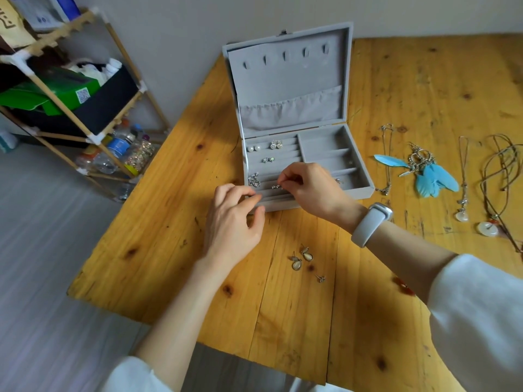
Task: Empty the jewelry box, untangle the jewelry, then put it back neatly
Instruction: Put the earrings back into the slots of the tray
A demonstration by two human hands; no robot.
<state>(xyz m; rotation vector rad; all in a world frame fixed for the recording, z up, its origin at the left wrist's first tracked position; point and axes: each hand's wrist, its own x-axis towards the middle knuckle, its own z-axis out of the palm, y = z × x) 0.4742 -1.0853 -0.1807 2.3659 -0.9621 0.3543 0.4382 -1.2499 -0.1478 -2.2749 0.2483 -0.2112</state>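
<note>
Evidently restocking: the right hand [307, 183] pinches a small stud [278, 186] over the jewelry box [359, 181] slot just beneath its fingertips, needing a careful press-in, while the left hand [232, 219], fingers curled, steadies the front edge.

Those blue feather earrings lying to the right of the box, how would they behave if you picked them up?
The blue feather earrings would probably feel very light and floppy, the feathers drooping from their metal hoops. Lying overlapped, the hoops and hooks may snag together and lift as one clump. The feathers look easily bent.
</note>
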